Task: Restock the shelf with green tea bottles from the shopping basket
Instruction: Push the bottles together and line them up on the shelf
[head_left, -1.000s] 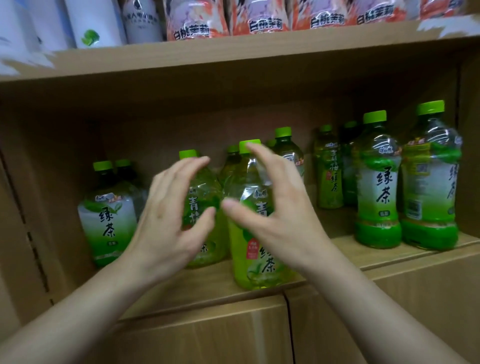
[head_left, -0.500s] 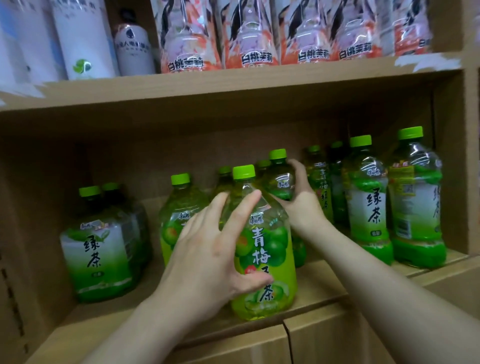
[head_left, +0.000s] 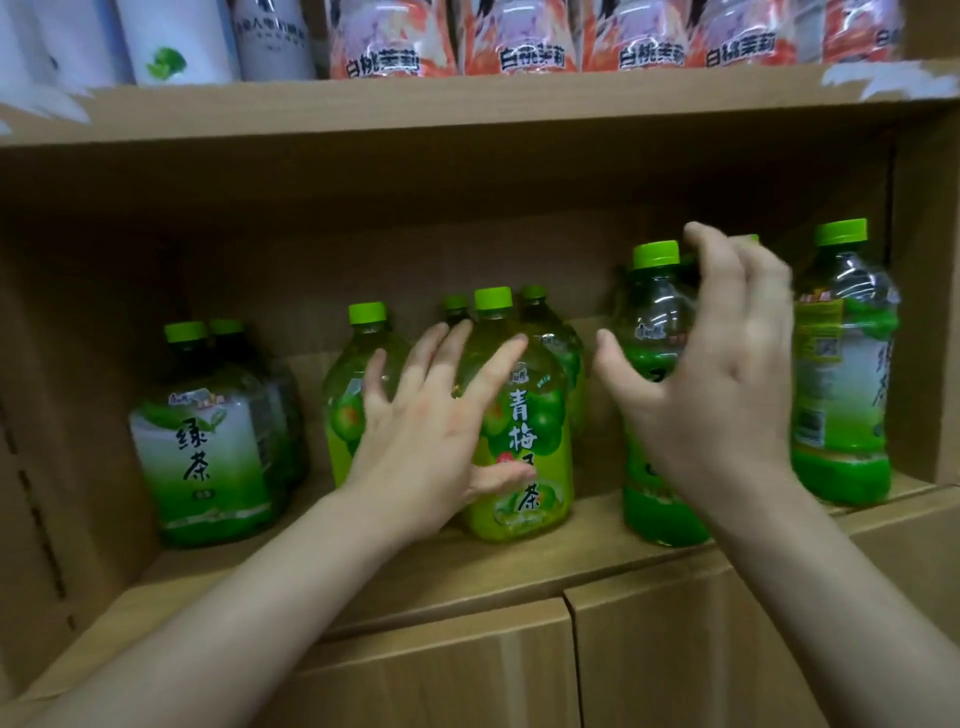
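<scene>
Both hands are released, fingers spread. The left hand is in front of the yellow-green bottle on the shelf. The right hand is just right of that bottle, before a green tea bottle.

On the lower shelf, the leftmost bottle stands near the left side with a second bottle just behind it. In the middle, the front bottle stands near the edge, a neighbour bottle just to its left, and a rear bottle behind it. The left grip is before these two near ones. Further right, a near-edge bottle stands behind the right grip, and the rightmost bottle stands beside the side wall. The upper shelf carries packs on the right and containers on the left. Cabinet doors lie below.
</scene>
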